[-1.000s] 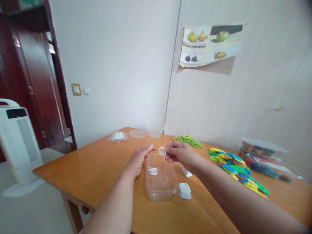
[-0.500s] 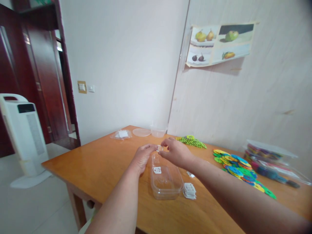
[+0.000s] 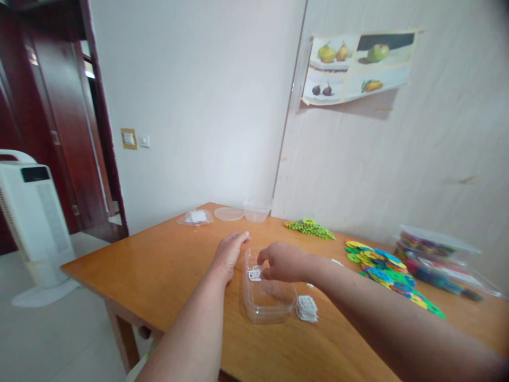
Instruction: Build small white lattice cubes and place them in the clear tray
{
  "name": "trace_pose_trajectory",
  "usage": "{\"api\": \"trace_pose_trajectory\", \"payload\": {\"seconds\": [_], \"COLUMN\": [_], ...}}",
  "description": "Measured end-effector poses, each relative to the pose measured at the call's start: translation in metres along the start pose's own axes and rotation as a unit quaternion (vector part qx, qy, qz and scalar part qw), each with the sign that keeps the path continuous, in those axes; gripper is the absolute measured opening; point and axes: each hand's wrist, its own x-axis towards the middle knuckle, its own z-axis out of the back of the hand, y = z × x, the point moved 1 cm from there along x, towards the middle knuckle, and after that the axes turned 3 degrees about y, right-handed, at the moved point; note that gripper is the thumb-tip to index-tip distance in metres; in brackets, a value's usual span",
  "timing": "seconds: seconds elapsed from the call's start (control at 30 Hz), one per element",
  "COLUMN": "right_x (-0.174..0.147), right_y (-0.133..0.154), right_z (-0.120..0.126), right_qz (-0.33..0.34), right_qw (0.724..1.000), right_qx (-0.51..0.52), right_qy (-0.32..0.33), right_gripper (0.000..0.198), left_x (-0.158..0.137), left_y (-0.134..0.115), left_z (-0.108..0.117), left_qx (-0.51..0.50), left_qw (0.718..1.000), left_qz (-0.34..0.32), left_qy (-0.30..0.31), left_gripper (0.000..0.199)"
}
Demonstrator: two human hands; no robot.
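My right hand (image 3: pixel 284 261) reaches into a clear plastic box (image 3: pixel 272 313), its thumb and finger pinching a small white printed card (image 3: pixel 256 269). This card lies against or just above another white printed card (image 3: pixel 253 276) in the box; whether they touch is hard to tell. Just left of the box, my left hand (image 3: pixel 229 255) is open, fingers stretched forward, with nothing in it. Beside the box's near right corner stands a stack of white cards (image 3: pixel 307 309).
A round clear lid (image 3: pixel 229 214), a clear tub (image 3: pixel 256 213) and a clear lid with white cards (image 3: pixel 198 216) are along the back. Green pieces (image 3: pixel 310 228), colourful discs (image 3: pixel 392 273) and clear containers (image 3: pixel 437 254) are to the right.
My right hand has brought the small card from above the box's far end down into it. My left hand has let go of the card and opened. The view has shifted slightly.
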Motion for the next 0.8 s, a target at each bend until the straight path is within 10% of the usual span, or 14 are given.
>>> {"api": "trace_pose_trajectory", "payload": {"seconds": [0.8], "right_x": [0.02], "right_y": [0.029], "right_z": [-0.013], "right_qz": [0.015], "right_qw": [0.985], "right_qx": [-0.172], "right_qy": [0.012], "right_gripper": [0.023], "left_x": [-0.003], "left_y": [0.004], "left_z": [-0.005], "left_qx": [-0.025], "left_qw": [0.997], "left_qz": [0.016], "left_qy": [0.069], "left_gripper": [0.029]}}
